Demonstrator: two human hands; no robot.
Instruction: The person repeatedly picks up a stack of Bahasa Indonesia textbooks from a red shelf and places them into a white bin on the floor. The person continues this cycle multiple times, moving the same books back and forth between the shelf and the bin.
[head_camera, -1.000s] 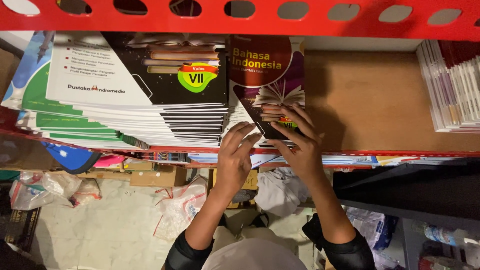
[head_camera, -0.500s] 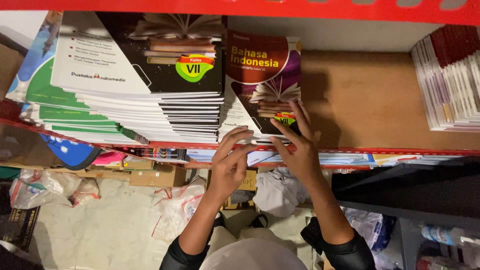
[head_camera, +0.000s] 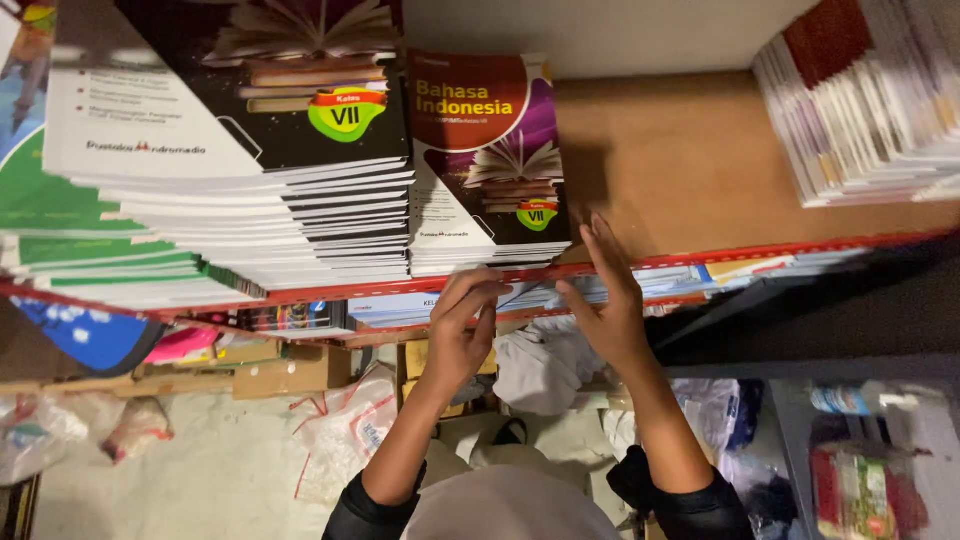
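Note:
A short stack of books with a maroon and purple cover (head_camera: 487, 150) lies on the brown shelf board (head_camera: 680, 160), pressed against a taller stack with a black and white cover (head_camera: 240, 120). My left hand (head_camera: 462, 325) is at the short stack's front edge, fingers bent with the tips touching the page edges. My right hand (head_camera: 605, 300) is flat with fingers stretched out, by the stack's front right corner and over the red shelf rail (head_camera: 720, 255). Neither hand holds anything.
Green-covered books (head_camera: 90, 250) are stacked at the far left, and another pile of books (head_camera: 860, 110) sits at the right. A lower shelf holds more books (head_camera: 300, 318). Plastic bags (head_camera: 345, 425), cardboard (head_camera: 285, 372) and cloth lie on the floor below.
Both hands have slid back from the top cover of the short stack to its front edge. The view has moved closer to the shelf.

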